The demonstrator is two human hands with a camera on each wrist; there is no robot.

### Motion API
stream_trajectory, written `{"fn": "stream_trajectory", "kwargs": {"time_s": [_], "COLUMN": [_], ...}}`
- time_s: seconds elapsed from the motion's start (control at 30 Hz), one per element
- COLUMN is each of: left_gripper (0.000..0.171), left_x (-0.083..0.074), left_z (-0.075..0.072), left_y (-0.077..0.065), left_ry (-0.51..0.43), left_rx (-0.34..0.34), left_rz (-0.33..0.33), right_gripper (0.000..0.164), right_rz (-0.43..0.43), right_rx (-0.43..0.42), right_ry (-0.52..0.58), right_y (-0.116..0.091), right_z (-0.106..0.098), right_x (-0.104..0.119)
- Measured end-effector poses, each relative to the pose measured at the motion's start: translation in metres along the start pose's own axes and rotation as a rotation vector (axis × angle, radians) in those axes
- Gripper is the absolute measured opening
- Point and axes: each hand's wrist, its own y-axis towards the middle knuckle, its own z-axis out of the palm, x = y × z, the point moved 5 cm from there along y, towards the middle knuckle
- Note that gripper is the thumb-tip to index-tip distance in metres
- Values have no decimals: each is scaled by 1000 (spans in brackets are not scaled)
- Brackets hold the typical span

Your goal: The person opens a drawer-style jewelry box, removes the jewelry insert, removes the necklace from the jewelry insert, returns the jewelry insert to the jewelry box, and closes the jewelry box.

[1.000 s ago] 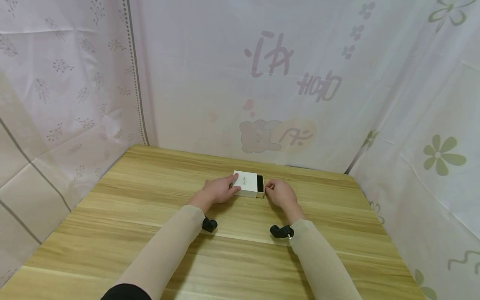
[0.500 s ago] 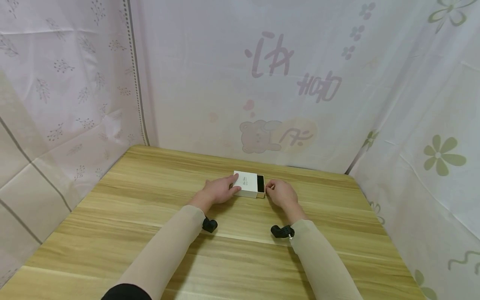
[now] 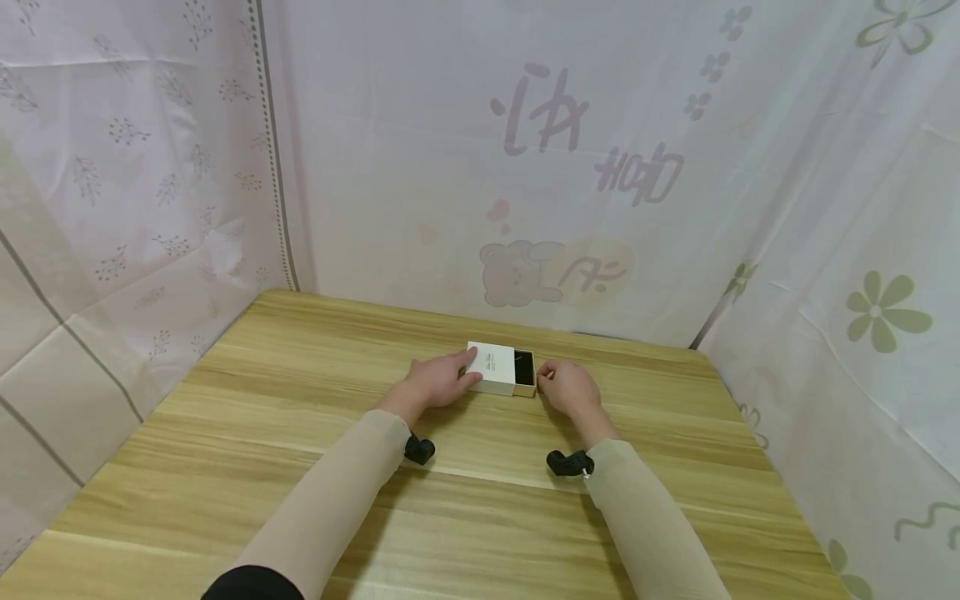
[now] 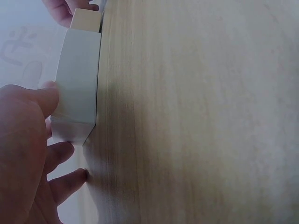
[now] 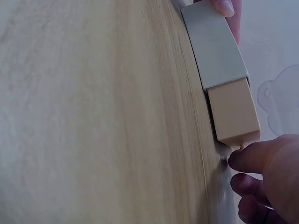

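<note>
A small white drawer box (image 3: 491, 367) with fine printing on top lies on the table. From its right end the tan inner drawer (image 5: 233, 112) sticks partway out, and its dark inside shows in the head view. My left hand (image 3: 438, 379) grips the white sleeve (image 4: 79, 72) at its left end, thumb on top. At the outer end of the drawer, my right hand (image 3: 568, 387) has its thumb and finger pinched together; in the right wrist view the thumb (image 5: 250, 157) sits right at that end. What the fingertips pinch is mostly hidden.
The wooden table (image 3: 465, 517) reaches back to a pale printed curtain (image 3: 420, 167), with its far edge a little behind the box. More patterned cloth (image 3: 847, 250) hangs at the right side and on the left. A black wrist camera (image 3: 570, 463) sits at each cuff.
The right hand has moved slightly right, and the inner drawer has slid further out of the sleeve, showing more of its dark inside. The left hand and the sleeve have stayed in place.
</note>
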Motion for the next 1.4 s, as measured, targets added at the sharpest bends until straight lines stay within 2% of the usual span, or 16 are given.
{"fn": "stream_trajectory", "kwargs": {"time_s": [1.07, 1.17, 1.27, 1.4], "left_gripper": [67, 68, 70, 71], "left_x": [0, 1, 12, 13], "left_z": [0, 1, 12, 13], "left_y": [0, 2, 15, 16], "left_ry": [-13, -31, -14, -24], "left_rx": [-4, 7, -7, -12], "left_rz": [6, 6, 17, 18], "right_gripper": [16, 16, 17, 17], "right_rz": [19, 11, 15, 24], "right_rx": [7, 5, 5, 2], "right_ry": [-7, -12, -20, -25], "right_y": [-2, -2, -3, -3], "right_z": [-4, -5, -6, -8], "right_x": [-11, -12, -14, -16]}}
